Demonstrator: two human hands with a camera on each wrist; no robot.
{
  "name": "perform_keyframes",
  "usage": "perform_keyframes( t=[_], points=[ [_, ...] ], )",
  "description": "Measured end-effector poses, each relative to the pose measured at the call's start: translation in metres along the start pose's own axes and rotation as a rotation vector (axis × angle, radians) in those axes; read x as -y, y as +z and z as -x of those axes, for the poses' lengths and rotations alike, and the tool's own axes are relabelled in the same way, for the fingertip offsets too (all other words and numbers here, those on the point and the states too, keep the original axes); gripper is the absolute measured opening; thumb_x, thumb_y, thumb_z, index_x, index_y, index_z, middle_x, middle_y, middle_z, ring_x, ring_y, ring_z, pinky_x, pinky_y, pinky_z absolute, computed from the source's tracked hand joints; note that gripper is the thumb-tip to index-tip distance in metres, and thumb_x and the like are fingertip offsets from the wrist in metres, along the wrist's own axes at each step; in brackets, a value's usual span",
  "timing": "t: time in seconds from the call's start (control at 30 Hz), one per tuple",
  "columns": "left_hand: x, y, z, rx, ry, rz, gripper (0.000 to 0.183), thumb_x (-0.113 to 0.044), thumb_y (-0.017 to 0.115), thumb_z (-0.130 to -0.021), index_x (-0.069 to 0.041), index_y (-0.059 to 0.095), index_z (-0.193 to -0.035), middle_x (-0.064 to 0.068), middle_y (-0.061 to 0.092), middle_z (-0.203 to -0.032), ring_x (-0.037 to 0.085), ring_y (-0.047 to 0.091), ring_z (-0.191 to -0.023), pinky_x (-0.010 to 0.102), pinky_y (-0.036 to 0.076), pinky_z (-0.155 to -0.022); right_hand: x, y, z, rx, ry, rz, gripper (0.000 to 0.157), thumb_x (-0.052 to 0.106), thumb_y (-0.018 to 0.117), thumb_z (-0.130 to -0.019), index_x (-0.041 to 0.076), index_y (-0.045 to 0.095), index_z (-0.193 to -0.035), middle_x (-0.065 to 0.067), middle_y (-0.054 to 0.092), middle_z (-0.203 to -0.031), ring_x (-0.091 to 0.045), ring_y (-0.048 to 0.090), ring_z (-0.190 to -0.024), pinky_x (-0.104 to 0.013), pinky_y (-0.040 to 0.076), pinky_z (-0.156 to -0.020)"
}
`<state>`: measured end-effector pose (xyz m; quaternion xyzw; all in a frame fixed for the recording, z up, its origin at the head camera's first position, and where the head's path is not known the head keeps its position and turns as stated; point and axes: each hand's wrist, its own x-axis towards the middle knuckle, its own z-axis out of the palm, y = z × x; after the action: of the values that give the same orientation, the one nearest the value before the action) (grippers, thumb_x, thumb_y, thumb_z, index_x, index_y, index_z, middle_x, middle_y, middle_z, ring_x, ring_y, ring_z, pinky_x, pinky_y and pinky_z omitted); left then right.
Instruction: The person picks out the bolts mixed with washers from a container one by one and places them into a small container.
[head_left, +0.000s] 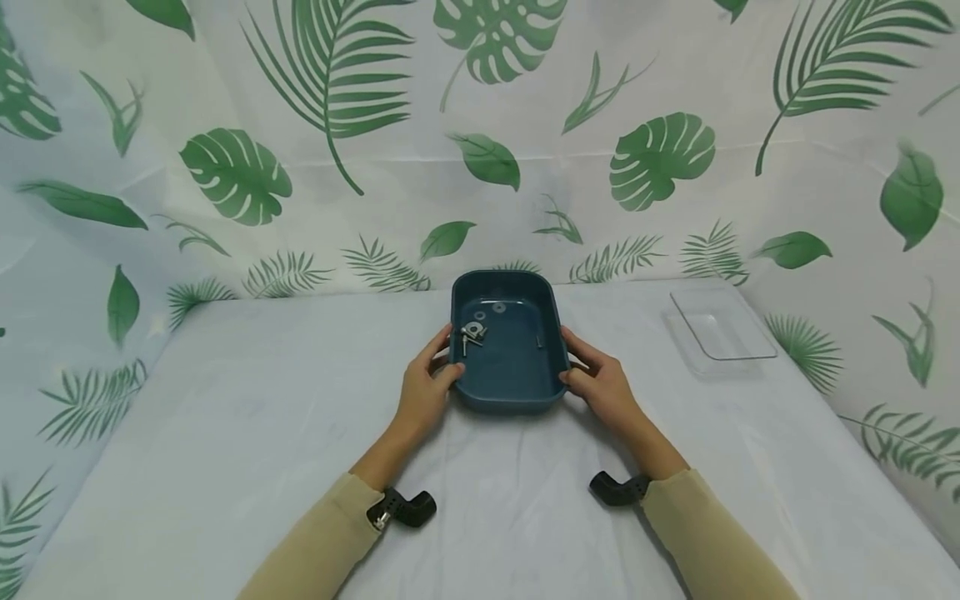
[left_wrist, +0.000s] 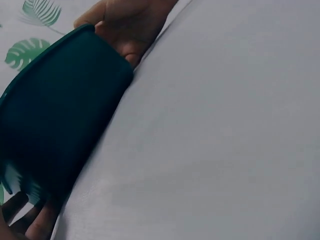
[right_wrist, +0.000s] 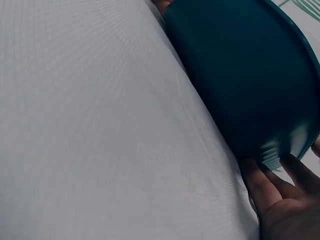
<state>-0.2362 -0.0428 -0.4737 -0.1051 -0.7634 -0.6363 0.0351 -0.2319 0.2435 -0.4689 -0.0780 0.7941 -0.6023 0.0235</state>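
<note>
A dark blue, deep rectangular tray (head_left: 513, 375) with rounded corners is at the middle of the table in the head view. My left hand (head_left: 426, 383) grips its left side, thumb at the rim and fingers along the outer wall. On the opposite side my right hand (head_left: 603, 383) holds it the same way. Inside, toward the left wall, lies a small cluster of metal hardware (head_left: 472, 332), with washers (head_left: 498, 307) near the far end and a small metal piece (head_left: 539, 342) by the right wall. Both wrist views show the tray's outer wall (left_wrist: 65, 100) and fingers (right_wrist: 265, 190) against it.
A clear, shallow plastic box (head_left: 723, 333) stands at the back right of the table. White cloth (head_left: 247, 433) covers the tabletop. A leaf-printed curtain (head_left: 555, 183) rises behind and along both sides.
</note>
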Motion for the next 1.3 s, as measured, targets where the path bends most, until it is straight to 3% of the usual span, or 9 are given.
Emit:
perform_keyframes(
  t=[0.17, 0.3, 0.43, 0.57, 0.8, 0.93, 1.07, 1.2, 1.3],
  points=[
    [-0.016, -0.007, -0.004, 0.034, -0.015, -0.014, 0.061, -0.009, 0.058, -0.099, -0.009, 0.038, -0.157, 0.023, 0.048, -0.153, 0.040, 0.059, -0.129, 0.028, 0.058, -0.079, -0.003, 0.002, -0.003, -0.001, -0.008, -0.003, 0.070, 0.006, 0.056, -0.093, 0.026, 0.037, -0.158, -0.005, 0.036, -0.164, -0.037, 0.045, -0.145, -0.014, 0.052, -0.086],
    [-0.003, -0.003, -0.016, 0.069, -0.012, 0.030, 0.059, -0.014, 0.058, -0.102, -0.011, 0.037, -0.158, 0.022, 0.046, -0.155, 0.039, 0.061, -0.127, 0.025, 0.060, -0.076, -0.004, -0.001, -0.001, -0.026, -0.007, -0.029, 0.071, 0.002, 0.051, -0.093, 0.024, 0.036, -0.159, -0.010, 0.036, -0.164, -0.039, 0.042, -0.146, -0.010, 0.048, -0.092],
    [0.009, 0.005, -0.024, 0.064, 0.005, 0.063, 0.057, -0.018, 0.059, -0.103, -0.016, 0.040, -0.157, 0.017, 0.047, -0.156, 0.035, 0.062, -0.128, 0.035, 0.060, -0.088, -0.003, -0.007, 0.001, -0.050, -0.007, -0.075, 0.072, -0.002, 0.047, -0.092, 0.020, 0.036, -0.159, -0.015, 0.036, -0.163, -0.040, 0.042, -0.146, -0.009, 0.048, -0.091],
    [0.011, 0.007, -0.020, 0.058, 0.026, 0.000, 0.059, -0.021, 0.060, -0.102, -0.019, 0.040, -0.157, 0.015, 0.051, -0.153, 0.032, 0.060, -0.132, 0.046, 0.054, -0.102, -0.003, -0.008, 0.002, -0.063, -0.008, -0.119, 0.071, -0.003, 0.046, -0.091, 0.016, 0.036, -0.159, -0.017, 0.035, -0.163, -0.040, 0.041, -0.146, -0.010, 0.050, -0.090],
    [0.012, 0.004, -0.017, 0.079, 0.026, -0.006, 0.059, -0.022, 0.058, -0.104, -0.019, 0.035, -0.159, 0.017, 0.049, -0.155, 0.031, 0.055, -0.138, 0.048, 0.048, -0.110, 0.002, -0.007, 0.001, -0.061, 0.102, -0.114, 0.067, 0.002, 0.048, -0.093, 0.014, 0.037, -0.158, -0.018, 0.039, -0.161, -0.035, 0.043, -0.144, -0.014, 0.050, -0.090],
    [-0.003, 0.000, -0.014, 0.110, 0.023, 0.002, 0.061, -0.019, 0.058, -0.103, -0.010, 0.033, -0.159, 0.022, 0.046, -0.155, 0.036, 0.053, -0.138, 0.050, 0.048, -0.109, 0.017, -0.012, 0.004, -0.043, 0.192, 0.011, 0.061, 0.013, 0.053, -0.097, 0.010, 0.040, -0.156, -0.019, 0.045, -0.156, -0.033, 0.049, -0.140, -0.024, 0.052, -0.099],
    [-0.022, -0.003, -0.008, 0.147, 0.016, 0.002, 0.063, -0.018, 0.059, -0.102, -0.005, 0.033, -0.158, 0.026, 0.045, -0.154, 0.040, 0.053, -0.137, 0.050, 0.049, -0.108, 0.037, -0.025, 0.011, -0.023, 0.212, 0.065, 0.055, 0.022, 0.057, -0.102, 0.006, 0.044, -0.153, -0.021, 0.052, -0.150, -0.024, 0.058, -0.131, -0.032, 0.053, -0.104],
    [-0.026, -0.003, -0.005, 0.150, 0.002, 0.003, 0.063, -0.018, 0.060, -0.102, -0.005, 0.033, -0.158, 0.025, 0.046, -0.154, 0.039, 0.053, -0.137, 0.050, 0.049, -0.108, 0.059, -0.038, 0.014, -0.001, 0.176, 0.076, 0.053, 0.022, 0.058, -0.103, 0.000, 0.045, -0.150, -0.025, 0.053, -0.147, -0.004, 0.064, -0.116, -0.025, 0.054, -0.099],
    [-0.026, -0.005, -0.005, 0.132, 0.012, 0.003, 0.063, -0.019, 0.060, -0.102, -0.006, 0.034, -0.158, 0.024, 0.047, -0.153, 0.038, 0.054, -0.137, 0.050, 0.049, -0.108, 0.077, -0.043, 0.009, 0.043, 0.154, 0.100, 0.052, 0.021, 0.058, -0.103, -0.002, 0.046, -0.149, -0.027, 0.053, -0.147, -0.007, 0.067, -0.116, -0.022, 0.056, -0.095]
  ],
)
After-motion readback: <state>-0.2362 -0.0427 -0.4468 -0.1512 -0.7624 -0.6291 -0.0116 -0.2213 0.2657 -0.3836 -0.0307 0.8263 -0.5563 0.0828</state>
